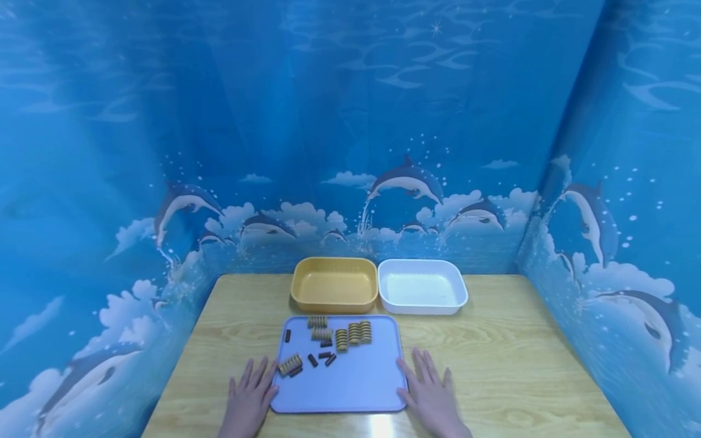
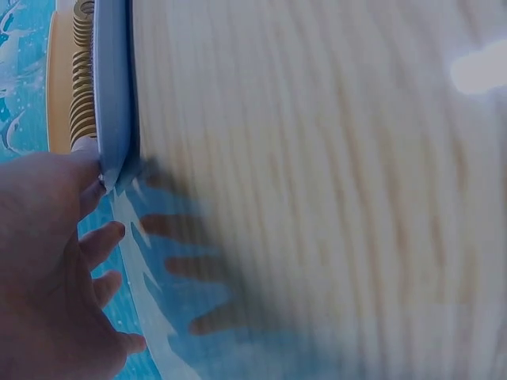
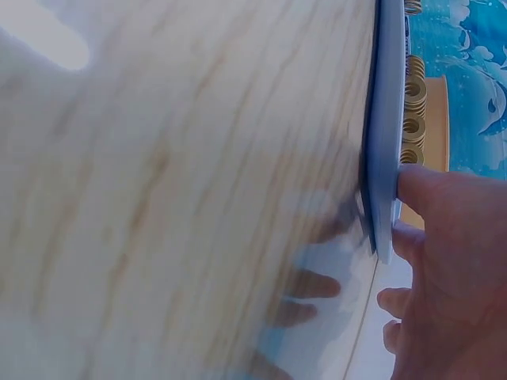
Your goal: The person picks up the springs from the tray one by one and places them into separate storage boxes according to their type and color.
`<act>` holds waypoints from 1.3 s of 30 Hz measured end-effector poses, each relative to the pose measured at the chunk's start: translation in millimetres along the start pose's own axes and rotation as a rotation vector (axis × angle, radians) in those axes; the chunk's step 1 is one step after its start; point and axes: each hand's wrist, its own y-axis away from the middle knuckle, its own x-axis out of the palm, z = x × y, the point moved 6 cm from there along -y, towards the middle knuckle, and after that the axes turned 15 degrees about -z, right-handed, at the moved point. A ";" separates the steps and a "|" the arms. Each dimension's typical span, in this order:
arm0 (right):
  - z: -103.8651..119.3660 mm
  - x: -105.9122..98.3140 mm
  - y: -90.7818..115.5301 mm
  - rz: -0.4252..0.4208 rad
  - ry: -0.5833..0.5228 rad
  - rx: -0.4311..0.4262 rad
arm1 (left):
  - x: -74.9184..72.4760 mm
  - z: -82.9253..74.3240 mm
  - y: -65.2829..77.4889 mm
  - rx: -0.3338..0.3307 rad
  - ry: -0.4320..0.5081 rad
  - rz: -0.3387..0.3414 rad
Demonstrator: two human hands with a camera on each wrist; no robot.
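A pale blue tray (image 1: 345, 389) lies on the table with several brass-coloured coil springs (image 1: 354, 333) and several short dark cylindrical pieces (image 1: 313, 360) on it. My left hand (image 1: 249, 395) rests flat at the tray's left edge, fingers spread; in the left wrist view its thumb side touches the rim. At the right edge is my right hand (image 1: 431, 392), also spread, with thumb and forefinger against the rim in the right wrist view. Neither hand holds anything. One tilted spring (image 1: 290, 364) lies close to the left fingertips, beside a dark piece.
Behind the tray stand a yellow-brown bin (image 1: 334, 301) and a white bin (image 1: 423, 301), side by side. The wooden table (image 1: 493, 353) is bounded at the back and sides by blue dolphin-print curtains (image 1: 350, 121).
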 end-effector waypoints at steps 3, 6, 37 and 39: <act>-3.7 0.6 0.5 0.007 0.008 0.010 | 0.2 -3.7 -0.7 -0.012 0.005 0.010; -7.6 1.3 1.1 0.018 0.014 0.023 | 0.2 -8.0 -1.4 -0.005 0.003 0.005; -50.0 -14.1 11.2 -0.007 0.055 0.101 | 11.0 -50.7 0.7 0.090 0.093 -0.085; -52.6 -15.9 11.6 0.000 0.049 0.107 | 11.0 -53.7 1.0 0.093 0.106 -0.097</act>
